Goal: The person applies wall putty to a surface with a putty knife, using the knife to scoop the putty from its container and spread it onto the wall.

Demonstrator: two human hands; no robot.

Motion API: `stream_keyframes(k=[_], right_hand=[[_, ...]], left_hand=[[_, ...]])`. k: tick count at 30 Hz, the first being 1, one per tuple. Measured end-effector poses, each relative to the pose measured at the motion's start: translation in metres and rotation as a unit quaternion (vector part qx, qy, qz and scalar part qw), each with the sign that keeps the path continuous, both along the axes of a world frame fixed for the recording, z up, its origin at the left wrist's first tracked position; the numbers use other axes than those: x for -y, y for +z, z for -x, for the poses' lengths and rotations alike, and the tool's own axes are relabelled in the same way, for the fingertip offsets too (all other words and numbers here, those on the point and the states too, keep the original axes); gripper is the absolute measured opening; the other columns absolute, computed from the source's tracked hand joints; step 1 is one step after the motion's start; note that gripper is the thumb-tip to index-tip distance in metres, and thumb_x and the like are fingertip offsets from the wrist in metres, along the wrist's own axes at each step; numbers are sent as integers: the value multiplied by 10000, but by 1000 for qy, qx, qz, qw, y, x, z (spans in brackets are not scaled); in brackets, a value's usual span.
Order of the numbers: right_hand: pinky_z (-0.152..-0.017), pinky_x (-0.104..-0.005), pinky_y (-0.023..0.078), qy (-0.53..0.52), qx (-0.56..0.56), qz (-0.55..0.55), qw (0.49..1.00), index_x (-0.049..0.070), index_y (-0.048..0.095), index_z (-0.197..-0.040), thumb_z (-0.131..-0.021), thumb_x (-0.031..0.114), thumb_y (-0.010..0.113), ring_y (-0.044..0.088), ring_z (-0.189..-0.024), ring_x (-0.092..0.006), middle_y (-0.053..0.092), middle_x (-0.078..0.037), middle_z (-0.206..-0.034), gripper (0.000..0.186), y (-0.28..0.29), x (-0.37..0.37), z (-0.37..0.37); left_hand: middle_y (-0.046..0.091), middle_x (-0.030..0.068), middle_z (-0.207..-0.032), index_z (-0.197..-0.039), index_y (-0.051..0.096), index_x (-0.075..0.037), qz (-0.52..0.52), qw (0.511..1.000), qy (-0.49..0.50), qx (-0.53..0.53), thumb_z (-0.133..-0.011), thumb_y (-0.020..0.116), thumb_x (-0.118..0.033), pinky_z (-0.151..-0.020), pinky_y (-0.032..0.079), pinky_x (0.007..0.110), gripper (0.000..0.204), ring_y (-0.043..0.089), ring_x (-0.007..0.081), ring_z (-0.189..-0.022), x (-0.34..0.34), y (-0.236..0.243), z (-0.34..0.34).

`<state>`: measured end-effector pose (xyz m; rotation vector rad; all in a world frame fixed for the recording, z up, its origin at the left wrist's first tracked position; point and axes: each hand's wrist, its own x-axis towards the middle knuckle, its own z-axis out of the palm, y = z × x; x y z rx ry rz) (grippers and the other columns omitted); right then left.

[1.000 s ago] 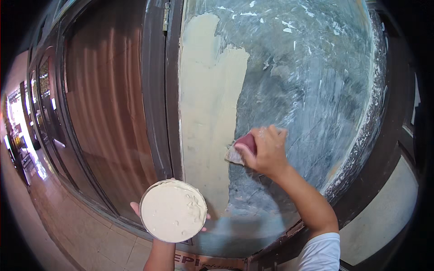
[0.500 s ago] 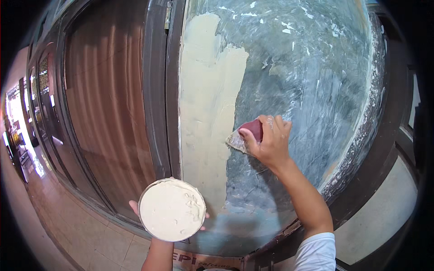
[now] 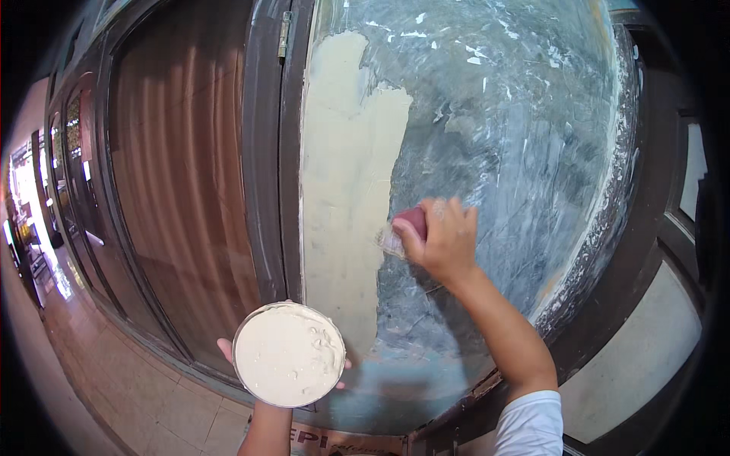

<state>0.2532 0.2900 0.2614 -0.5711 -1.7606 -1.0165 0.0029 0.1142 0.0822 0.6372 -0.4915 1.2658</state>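
My right hand [image 3: 447, 237] grips a putty knife [image 3: 411, 223] by its dark red handle. Its pale, putty-smeared blade lies at the right edge of a cream putty layer [image 3: 346, 190] on the wall. Slight motion blur softens the blade and fingers. To the right of the layer the wall [image 3: 502, 167] is bare, mottled blue-grey with white flecks. Low and left, a round tub of cream putty [image 3: 285, 357] rests on my left hand [image 3: 225, 349], which supports it from below. Only fingertips show at the tub's sides; the palm is hidden under it.
A dark door frame [image 3: 266, 152] with a hinge borders the wall on the left, beside a glass pane with a brown curtain [image 3: 179, 175] behind it. Tiled floor [image 3: 175, 403] runs along the lower left. Dark panelling with a pale panel [image 3: 639, 357] stands at the right.
My right hand has moved slightly left and a little down with the putty knife, along the putty's edge. My left hand holds the tub almost in the same place.
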Motion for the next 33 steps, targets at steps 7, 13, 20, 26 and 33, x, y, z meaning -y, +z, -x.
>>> stream_keyframes(k=[7, 13, 20, 26, 33], right_hand=[[-774, -436, 460, 154, -101, 143, 973, 29, 650, -1131, -965, 311, 760, 573, -859, -343, 634, -156, -969, 345, 23, 35, -21], [-787, -406, 473, 189, 180, 166, 951, 96, 696, -1093, -811, 54, 726, 586, -928, -287, 710, -20, -1036, 286, 25, 94, -31], [-761, -371, 421, 177, 295, 115, 932, 202, 755, -1077, -837, 200, 716, 601, -980, -209, 737, 76, -1074, 243, 15, 134, -37], [-967, -476, 472, 190, 320, 153, 916, 205, 736, -1192, -872, 155, 656, 620, -1117, -274, 705, 24, -1083, 334, 13, 143, -44], [-891, -445, 520, 228, 318, 154, 907, 183, 746, -1084, -813, 173, 731, 622, -1061, -265, 716, 35, -1063, 272, 8, 145, -39]], left_hand=[[293, 339, -1631, -1642, 326, -191, 13, 1000, 1, 3, -707, 560, -995, -961, 400, 885, 1255, 336, 778, -1313, -3, 1, -4], [391, 387, -1542, -1604, 376, -129, 75, 995, 63, -5, -737, 481, -1010, -848, 499, 851, 1240, 459, 763, -1203, -2, 25, -15], [390, 364, -1560, -1601, 377, -121, 66, 994, 82, -35, -779, 455, -988, -858, 483, 871, 1197, 472, 730, -1237, -4, 36, -22], [489, 252, -1546, -1571, 432, -138, 101, 981, 162, -33, -865, 350, -952, -859, 461, 895, 1080, 531, 572, -1327, 1, 39, -29], [659, 91, -1378, -1380, 640, -154, 169, 944, 274, -74, -894, 340, -939, -1040, 525, 541, 970, 636, 325, -1235, 0, 41, -39]])
